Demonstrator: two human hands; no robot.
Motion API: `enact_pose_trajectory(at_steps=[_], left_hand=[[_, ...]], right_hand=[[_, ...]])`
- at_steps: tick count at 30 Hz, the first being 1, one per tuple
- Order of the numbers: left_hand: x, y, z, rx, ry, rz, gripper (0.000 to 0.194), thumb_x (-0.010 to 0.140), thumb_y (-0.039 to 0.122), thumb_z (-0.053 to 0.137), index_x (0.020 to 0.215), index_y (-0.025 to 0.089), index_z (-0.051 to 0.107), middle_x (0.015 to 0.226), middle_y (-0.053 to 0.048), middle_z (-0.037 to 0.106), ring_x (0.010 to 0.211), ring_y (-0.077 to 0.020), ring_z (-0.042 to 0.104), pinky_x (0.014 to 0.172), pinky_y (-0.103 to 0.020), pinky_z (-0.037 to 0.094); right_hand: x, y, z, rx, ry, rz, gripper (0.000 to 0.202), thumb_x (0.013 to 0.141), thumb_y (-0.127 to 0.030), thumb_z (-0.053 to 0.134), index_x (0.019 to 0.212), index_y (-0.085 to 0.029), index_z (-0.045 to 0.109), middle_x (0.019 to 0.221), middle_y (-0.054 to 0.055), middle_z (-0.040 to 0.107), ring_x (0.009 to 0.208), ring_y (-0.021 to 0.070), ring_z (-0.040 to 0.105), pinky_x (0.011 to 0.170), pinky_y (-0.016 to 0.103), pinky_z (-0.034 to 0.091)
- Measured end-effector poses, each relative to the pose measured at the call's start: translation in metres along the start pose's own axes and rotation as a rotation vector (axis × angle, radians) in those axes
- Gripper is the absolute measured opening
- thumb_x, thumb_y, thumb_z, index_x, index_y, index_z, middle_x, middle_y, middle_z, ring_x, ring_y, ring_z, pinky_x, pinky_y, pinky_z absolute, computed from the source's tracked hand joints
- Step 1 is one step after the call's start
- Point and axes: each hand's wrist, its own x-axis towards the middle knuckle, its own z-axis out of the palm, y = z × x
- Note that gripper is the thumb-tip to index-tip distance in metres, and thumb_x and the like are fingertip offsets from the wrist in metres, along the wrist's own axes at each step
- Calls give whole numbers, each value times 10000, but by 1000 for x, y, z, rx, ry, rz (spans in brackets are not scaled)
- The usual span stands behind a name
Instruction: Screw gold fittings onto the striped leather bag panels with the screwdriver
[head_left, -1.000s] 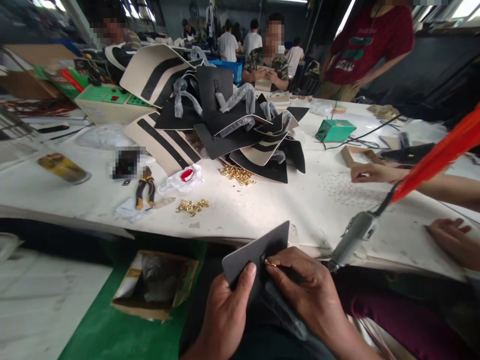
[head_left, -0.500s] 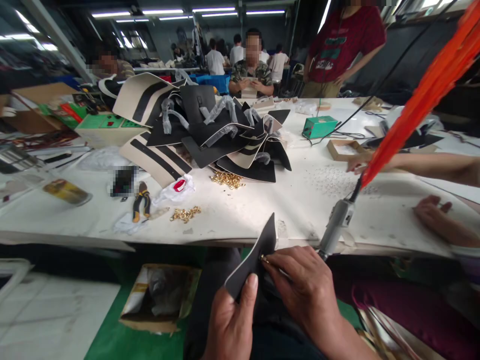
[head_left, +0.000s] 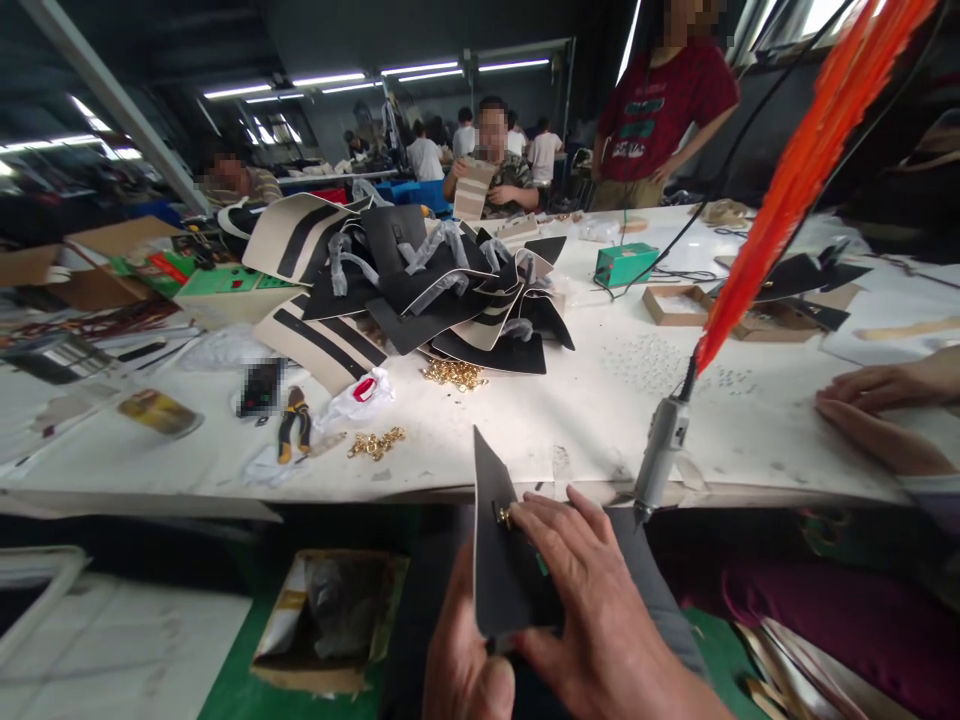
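**Dark cut panel held upright at the table edge, a brass fitting pinched against it**

A long white table fills the view, its covering scuffed and marked. On its far half lies a heap of cut panels, black and cream with black stripes, curling and flexible, some wrapped in clear film. Beside the heap sit two scatters of small gold fittings, shiny and loose. A grey handheld tool hangs near the table edge under an orange coiled hose. Yellow-handled pliers lie to the left, and a green box stands further back. Another person's hands rest on the table at right.

Below the edge, over the lap, stands the dark panel, a thin matte sheet with a pointed top corner. It looks light, stiff enough to stand unsupported yet likely to bend, so it is best taken by its lower edge with a thumb on the face. The left hand grips it there from beneath, closed on the sheet. The right hand lies over its right side, fingertips closed on a small brass fitting set against the panel. That piece is tiny, hard and smooth, and probably slips easily.
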Motion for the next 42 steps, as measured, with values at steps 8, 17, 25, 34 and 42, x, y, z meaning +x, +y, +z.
enact_pose_trajectory(at_steps=[8, 17, 25, 34, 42], left_hand=[[17, -3, -16, 54, 75, 39, 485, 882, 536, 820, 1226, 204, 745, 1316, -132, 771, 1298, -357, 690, 1064, -399, 599], [76, 12, -35, 246, 17, 222, 890, 688, 372, 985, 1462, 263, 561, 1519, -139, 629, 1351, -306, 653, 1123, -380, 547], [91, 76, -35, 449, -364, 383, 179, 812, 248, 896, 945, 241, 777, 917, -61, 822, 825, -244, 779, 794, -336, 627], [62, 39, -30, 414, -371, 493, 208, 776, 105, 832, 897, 275, 831, 837, -78, 851, 757, -277, 800, 726, -365, 625], [79, -3, -40, 583, -181, 154, 75, 808, 223, 785, 882, 235, 783, 815, -23, 805, 745, -220, 744, 712, -298, 569]], right_hand=[[-10, 13, 1, 150, -13, -30, 720, 887, -47, 547, 1559, -295, 483, 1429, 97, 705, 1347, 270, 664, 1275, 538, 352], [-7, 31, -11, 347, -129, 25, 447, 1102, -333, 539, 1548, -352, 555, 1436, 89, 720, 1335, 283, 685, 1300, 572, 341], [44, 30, -42, 429, -230, -68, 419, 1071, -243, 631, 1466, -381, 641, 1343, 37, 776, 1325, 245, 693, 1292, 523, 364], [30, 42, -42, 450, -391, -43, 414, 1045, -337, 689, 1457, -381, 683, 1244, 52, 812, 1274, 278, 723, 1205, 507, 493], [4, 61, 18, 831, -367, 587, 362, 1014, -539, 697, 1036, -204, 833, 930, 62, 800, 860, 252, 742, 836, 357, 608]])
